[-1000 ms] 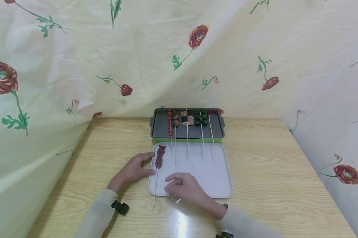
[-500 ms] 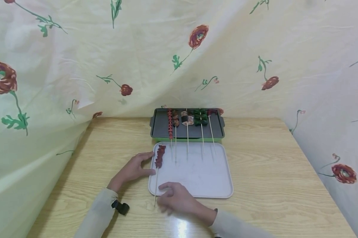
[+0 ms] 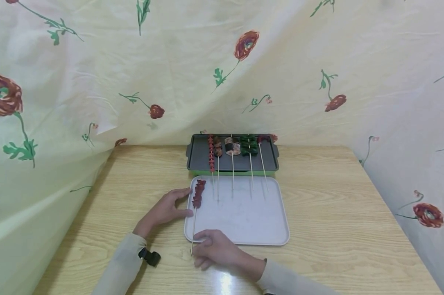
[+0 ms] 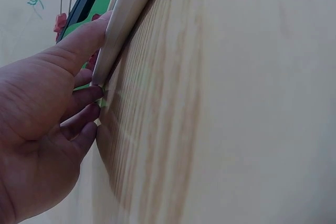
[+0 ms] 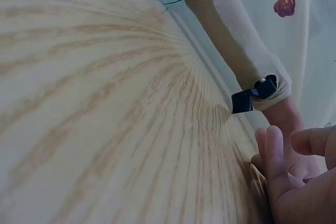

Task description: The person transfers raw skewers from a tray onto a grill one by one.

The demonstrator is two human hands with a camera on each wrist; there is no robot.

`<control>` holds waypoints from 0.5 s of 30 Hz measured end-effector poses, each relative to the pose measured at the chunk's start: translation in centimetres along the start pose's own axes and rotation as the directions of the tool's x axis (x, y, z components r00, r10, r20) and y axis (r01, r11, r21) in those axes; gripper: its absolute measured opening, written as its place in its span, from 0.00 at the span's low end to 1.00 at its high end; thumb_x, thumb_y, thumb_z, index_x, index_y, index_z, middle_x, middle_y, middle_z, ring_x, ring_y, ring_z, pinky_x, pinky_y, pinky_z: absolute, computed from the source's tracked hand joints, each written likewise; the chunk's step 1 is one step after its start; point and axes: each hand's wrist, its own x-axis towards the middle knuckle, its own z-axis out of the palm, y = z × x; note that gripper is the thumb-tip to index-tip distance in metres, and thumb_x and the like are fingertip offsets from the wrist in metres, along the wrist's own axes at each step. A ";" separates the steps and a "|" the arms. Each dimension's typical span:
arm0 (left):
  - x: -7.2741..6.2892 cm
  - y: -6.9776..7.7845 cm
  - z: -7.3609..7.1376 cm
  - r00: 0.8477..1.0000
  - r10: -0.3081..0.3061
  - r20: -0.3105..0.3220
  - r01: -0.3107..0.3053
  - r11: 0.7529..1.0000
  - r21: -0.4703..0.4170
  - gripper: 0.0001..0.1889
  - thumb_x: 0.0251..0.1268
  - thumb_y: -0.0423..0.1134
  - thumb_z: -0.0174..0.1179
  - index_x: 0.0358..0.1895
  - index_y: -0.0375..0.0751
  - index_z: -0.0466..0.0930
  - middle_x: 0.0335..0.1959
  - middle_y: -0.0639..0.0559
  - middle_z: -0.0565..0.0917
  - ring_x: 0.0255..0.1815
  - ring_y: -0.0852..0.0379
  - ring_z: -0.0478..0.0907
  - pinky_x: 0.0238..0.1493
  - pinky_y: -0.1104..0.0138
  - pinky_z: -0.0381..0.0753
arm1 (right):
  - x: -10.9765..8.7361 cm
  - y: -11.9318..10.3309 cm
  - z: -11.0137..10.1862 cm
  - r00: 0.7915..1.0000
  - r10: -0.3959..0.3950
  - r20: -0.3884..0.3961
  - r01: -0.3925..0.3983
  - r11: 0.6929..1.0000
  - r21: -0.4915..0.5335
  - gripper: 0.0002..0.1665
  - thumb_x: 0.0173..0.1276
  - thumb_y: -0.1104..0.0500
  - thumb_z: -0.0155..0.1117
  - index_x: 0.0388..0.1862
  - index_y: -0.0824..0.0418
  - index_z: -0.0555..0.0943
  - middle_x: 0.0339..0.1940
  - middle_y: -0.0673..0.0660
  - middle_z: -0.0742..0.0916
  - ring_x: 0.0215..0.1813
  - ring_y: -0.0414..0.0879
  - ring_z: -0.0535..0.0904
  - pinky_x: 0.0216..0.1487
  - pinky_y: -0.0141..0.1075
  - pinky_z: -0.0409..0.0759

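A skewer of dark red meat pieces (image 3: 198,194) lies along the left side of the white tray (image 3: 240,221), its bare stick reaching past the front rim. My left hand (image 3: 166,208) holds the tray's left rim. In the left wrist view the thumb of that left hand (image 4: 47,103) lies over the rim (image 4: 123,19), other fingertips against its outer side. At the stick's lower end is my right hand (image 3: 216,248), index finger and thumb apart, tips right beside the stick. The right wrist view shows the right hand (image 5: 299,182) with fingers extended; the stick is hidden there.
Behind the tray stands a dark griddle (image 3: 203,162) with a green base. Across it lie several skewers, including a red one (image 3: 211,157), a rolled one (image 3: 232,146) and a green one (image 3: 249,145). Their sticks overhang the tray. A flowered cloth (image 3: 192,73) hangs behind the wooden table (image 3: 325,196).
My right hand has moved left and toward the front, from over the tray to the lower end of the meat skewer's stick. The left hand has stayed at the tray's rim.
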 end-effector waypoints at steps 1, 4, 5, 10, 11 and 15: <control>0.0 0.0 0.0 1.000 0.003 0.000 -0.003 1.000 0.001 0.44 0.59 0.52 0.75 0.76 0.39 0.67 0.76 0.45 0.69 0.78 0.42 0.62 0.79 0.47 0.60 | 0.0 0.0 0.0 1.000 0.002 0.000 -0.002 1.000 0.013 0.27 0.67 0.66 0.68 0.63 0.73 0.73 0.38 0.66 0.90 0.29 0.49 0.87 0.31 0.40 0.91; 0.0 0.0 0.0 1.000 0.006 0.000 -0.006 1.000 -0.002 0.44 0.59 0.52 0.75 0.76 0.40 0.68 0.76 0.46 0.69 0.79 0.42 0.62 0.80 0.48 0.60 | 0.1 0.1 0.1 1.000 0.002 -0.008 -0.001 0.999 0.035 0.27 0.67 0.66 0.68 0.62 0.72 0.74 0.39 0.65 0.90 0.28 0.47 0.87 0.29 0.37 0.90; 0.0 0.1 0.0 1.000 0.009 0.000 -0.009 1.000 -0.001 0.44 0.59 0.52 0.75 0.76 0.39 0.68 0.76 0.45 0.69 0.78 0.42 0.62 0.79 0.47 0.60 | 0.1 0.0 0.1 1.000 0.001 -0.012 -0.001 0.999 0.041 0.26 0.67 0.66 0.68 0.62 0.72 0.74 0.39 0.65 0.90 0.28 0.47 0.86 0.28 0.36 0.89; 0.0 0.1 0.0 1.000 0.005 0.003 -0.005 1.000 0.007 0.43 0.60 0.52 0.74 0.76 0.39 0.67 0.77 0.45 0.69 0.78 0.42 0.62 0.79 0.47 0.60 | 0.2 -0.2 0.1 0.999 0.001 -0.039 0.002 0.997 0.071 0.23 0.66 0.66 0.70 0.58 0.72 0.77 0.38 0.65 0.90 0.26 0.45 0.85 0.23 0.32 0.85; 0.0 0.2 0.0 1.000 0.002 0.005 -0.002 1.000 0.010 0.43 0.60 0.52 0.74 0.76 0.39 0.67 0.77 0.45 0.69 0.78 0.42 0.62 0.79 0.47 0.60 | 0.1 -0.3 0.0 0.999 0.001 -0.044 0.002 0.997 0.076 0.23 0.65 0.66 0.71 0.57 0.72 0.77 0.38 0.65 0.90 0.26 0.44 0.85 0.22 0.32 0.85; -0.1 0.3 -0.2 1.000 -0.001 0.010 0.001 1.000 0.002 0.43 0.59 0.50 0.75 0.76 0.38 0.68 0.77 0.45 0.69 0.78 0.42 0.62 0.80 0.48 0.60 | 0.1 -0.5 -0.1 0.998 -0.006 -0.061 0.010 0.998 0.067 0.18 0.65 0.67 0.71 0.52 0.72 0.80 0.35 0.64 0.90 0.25 0.44 0.84 0.21 0.31 0.85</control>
